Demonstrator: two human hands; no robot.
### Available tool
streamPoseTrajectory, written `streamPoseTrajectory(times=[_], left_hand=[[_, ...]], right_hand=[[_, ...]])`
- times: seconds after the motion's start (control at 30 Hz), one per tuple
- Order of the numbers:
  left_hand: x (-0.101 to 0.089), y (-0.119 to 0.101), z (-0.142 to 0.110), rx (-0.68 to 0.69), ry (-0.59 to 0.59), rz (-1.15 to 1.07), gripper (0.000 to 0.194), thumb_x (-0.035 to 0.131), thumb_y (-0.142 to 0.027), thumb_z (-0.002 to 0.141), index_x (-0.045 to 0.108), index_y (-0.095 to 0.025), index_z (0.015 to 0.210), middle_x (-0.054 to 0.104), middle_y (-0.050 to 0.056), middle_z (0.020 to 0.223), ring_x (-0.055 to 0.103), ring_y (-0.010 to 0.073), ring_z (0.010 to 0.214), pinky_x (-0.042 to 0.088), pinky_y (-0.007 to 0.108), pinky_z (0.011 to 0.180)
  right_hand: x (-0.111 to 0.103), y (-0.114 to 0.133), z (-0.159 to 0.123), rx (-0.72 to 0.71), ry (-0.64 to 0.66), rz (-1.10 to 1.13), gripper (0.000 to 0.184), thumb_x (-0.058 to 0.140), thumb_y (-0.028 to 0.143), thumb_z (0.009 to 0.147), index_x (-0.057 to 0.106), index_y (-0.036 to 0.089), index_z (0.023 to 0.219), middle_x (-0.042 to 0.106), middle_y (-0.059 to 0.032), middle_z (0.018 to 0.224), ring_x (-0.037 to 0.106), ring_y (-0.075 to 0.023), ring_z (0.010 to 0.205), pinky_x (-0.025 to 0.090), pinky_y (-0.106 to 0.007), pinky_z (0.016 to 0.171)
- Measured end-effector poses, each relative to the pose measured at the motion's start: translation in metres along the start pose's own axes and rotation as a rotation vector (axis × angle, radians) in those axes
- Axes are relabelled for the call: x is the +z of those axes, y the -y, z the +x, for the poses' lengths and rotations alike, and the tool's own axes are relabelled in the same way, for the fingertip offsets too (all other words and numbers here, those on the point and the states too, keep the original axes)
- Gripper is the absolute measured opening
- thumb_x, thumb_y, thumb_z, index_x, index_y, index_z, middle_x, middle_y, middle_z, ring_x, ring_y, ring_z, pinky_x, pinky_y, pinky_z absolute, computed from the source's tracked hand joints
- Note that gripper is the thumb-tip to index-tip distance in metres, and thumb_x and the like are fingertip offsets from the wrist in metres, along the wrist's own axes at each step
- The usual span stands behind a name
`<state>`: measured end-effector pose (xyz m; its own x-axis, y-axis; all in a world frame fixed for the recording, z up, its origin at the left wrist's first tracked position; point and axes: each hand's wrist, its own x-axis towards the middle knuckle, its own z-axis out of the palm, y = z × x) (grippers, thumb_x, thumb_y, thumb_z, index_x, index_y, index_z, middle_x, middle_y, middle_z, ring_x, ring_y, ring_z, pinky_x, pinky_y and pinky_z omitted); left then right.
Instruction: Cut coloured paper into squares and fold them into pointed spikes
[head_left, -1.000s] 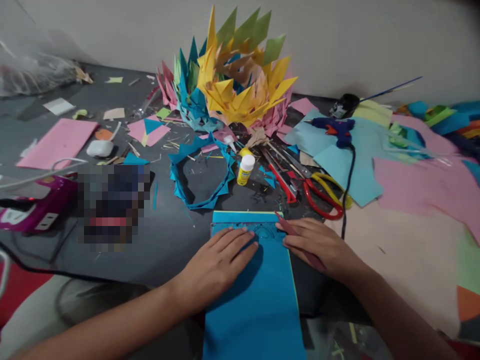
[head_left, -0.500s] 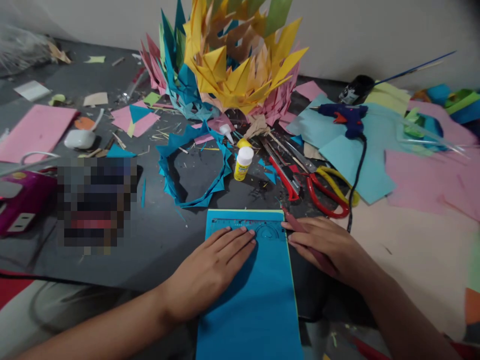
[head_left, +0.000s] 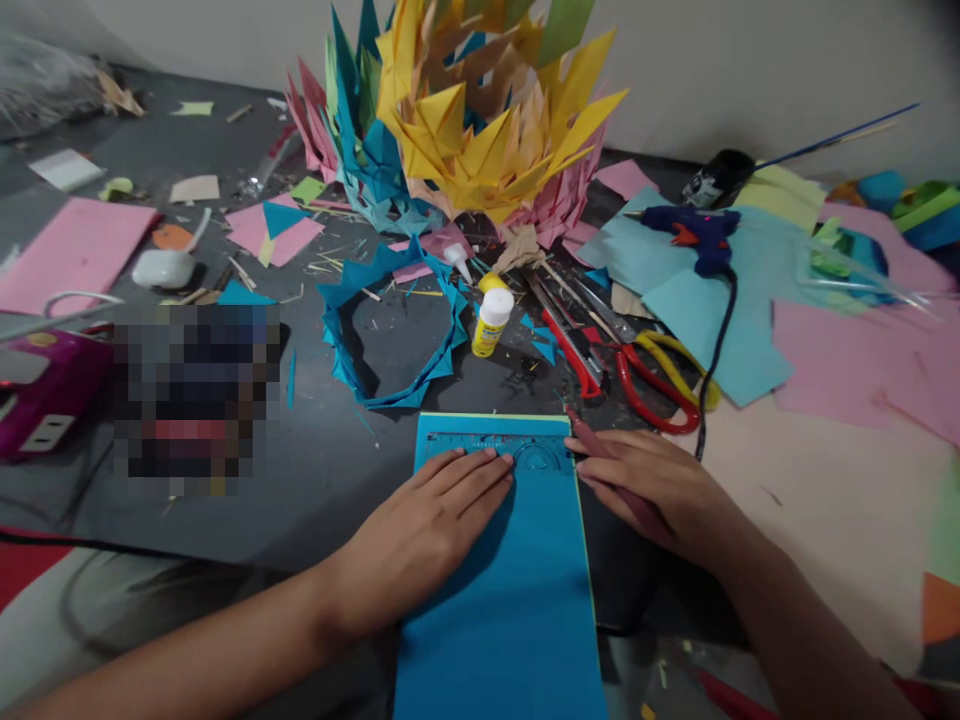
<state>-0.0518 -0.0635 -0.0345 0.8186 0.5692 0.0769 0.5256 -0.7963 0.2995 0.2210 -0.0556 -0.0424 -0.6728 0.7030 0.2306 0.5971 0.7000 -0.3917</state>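
My left hand (head_left: 431, 535) lies flat with fingers stretched out, pressing a clear ruler (head_left: 536, 456) onto blue paper (head_left: 502, 620). The ruler runs across the sheet near its far edge. A thin pale yellow-green edge shows along the paper's far and right sides. In my right hand (head_left: 649, 480) is a slim dull-red pen (head_left: 596, 447), its tip at the paper's far right corner. The fingertips of this hand touch the ruler's right end. Past the paper stand a glue bottle (head_left: 492, 322) with a white cap and a ring of folded blue paper (head_left: 349, 375).
Tall folded-paper pieces (head_left: 487, 150) stand at the back. To the right lie a red-handled cutter (head_left: 574, 355), scissors (head_left: 656, 395), a corded glue gun (head_left: 690, 228) and coloured sheets (head_left: 832, 360). Paper scraps, a white case (head_left: 163, 268) and a magenta box (head_left: 52, 395) are on the left.
The whole view has shifted slightly. My left hand stays flat on the ruler, and the pen in my right hand remains at the paper's corner with hardly any movement.
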Motion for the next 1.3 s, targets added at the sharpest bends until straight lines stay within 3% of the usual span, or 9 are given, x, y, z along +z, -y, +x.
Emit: streamPoseTrajectory(times=[0.3,0.43,0.53,0.6,0.7,0.8,0.93,1.3], left_hand=[[0.002,0.0,0.001,0.028,-0.053,0.031,0.038,0.025,-0.013,0.094,0.046,-0.011,0.125,0.05,0.007,0.131,0.047,0.0193,0.119,0.04,0.035,0.096],[0.005,0.0,0.001,0.047,-0.087,0.062,0.037,0.024,-0.014,0.094,0.049,-0.01,0.121,0.052,0.008,0.128,0.049,0.0214,0.117,0.042,0.038,0.093],[0.007,-0.001,0.001,0.055,-0.123,0.074,0.037,0.024,-0.014,0.094,0.051,-0.009,0.117,0.054,0.009,0.127,0.051,0.0227,0.115,0.042,0.04,0.093],[0.008,-0.002,0.001,0.056,-0.15,0.079,0.037,0.023,-0.014,0.094,0.052,-0.009,0.116,0.055,0.009,0.125,0.052,0.0227,0.114,0.042,0.04,0.093],[0.01,-0.003,0.001,0.056,-0.171,0.082,0.037,0.023,-0.013,0.094,0.053,-0.008,0.114,0.058,0.009,0.122,0.054,0.0225,0.111,0.043,0.041,0.093],[0.012,-0.003,0.001,0.054,-0.203,0.073,0.037,0.023,-0.013,0.094,0.055,-0.008,0.11,0.061,0.009,0.117,0.056,0.0223,0.109,0.044,0.04,0.091],[0.013,-0.003,0.002,0.049,-0.224,0.061,0.036,0.024,-0.013,0.093,0.057,-0.008,0.108,0.062,0.01,0.115,0.057,0.0223,0.106,0.046,0.04,0.089],[0.014,-0.004,0.002,0.038,-0.233,0.08,0.036,0.025,-0.013,0.093,0.058,-0.009,0.108,0.062,0.011,0.114,0.057,0.0212,0.106,0.045,0.038,0.091]], right_hand=[[0.002,-0.001,-0.001,0.024,-0.012,0.036,0.027,0.052,0.015,0.083,0.054,0.024,0.109,0.064,-0.0063,0.112,0.06,-0.0222,0.1,0.051,-0.037,0.079],[-0.003,0.009,0.004,0.167,-0.155,0.128,0.028,0.051,0.014,0.083,0.055,0.025,0.109,0.069,-0.0032,0.1,0.064,-0.0187,0.09,0.053,-0.031,0.075],[-0.009,0.024,0.023,0.256,-0.243,0.295,0.024,0.05,0.018,0.085,0.058,0.026,0.106,0.071,-0.0004,0.084,0.066,-0.0163,0.076,0.054,-0.027,0.068],[-0.007,0.033,0.044,0.235,-0.257,0.426,0.021,0.048,0.022,0.087,0.061,0.025,0.103,0.07,-0.003,0.092,0.067,-0.0175,0.079,0.054,-0.028,0.068],[0.007,0.041,0.08,0.275,-0.297,0.641,0.021,0.044,0.024,0.089,0.064,0.023,0.087,0.069,-0.0031,0.092,0.066,-0.0165,0.082,0.054,-0.026,0.066],[0.027,0.042,0.104,0.284,-0.238,0.771,0.018,0.045,0.024,0.087,0.062,0.019,0.084,0.068,-0.0018,0.082,0.066,-0.0139,0.074,0.053,-0.023,0.06],[0.042,0.039,0.11,0.269,-0.175,0.766,0.015,0.046,0.022,0.085,0.06,0.018,0.082,0.067,-0.0012,0.079,0.064,-0.0132,0.073,0.051,-0.022,0.06],[0.044,0.037,0.108,0.263,-0.166,0.658,0.017,0.045,0.025,0.087,0.061,0.02,0.082,0.067,-0.0009,0.084,0.063,-0.0137,0.079,0.051,-0.024,0.068]])
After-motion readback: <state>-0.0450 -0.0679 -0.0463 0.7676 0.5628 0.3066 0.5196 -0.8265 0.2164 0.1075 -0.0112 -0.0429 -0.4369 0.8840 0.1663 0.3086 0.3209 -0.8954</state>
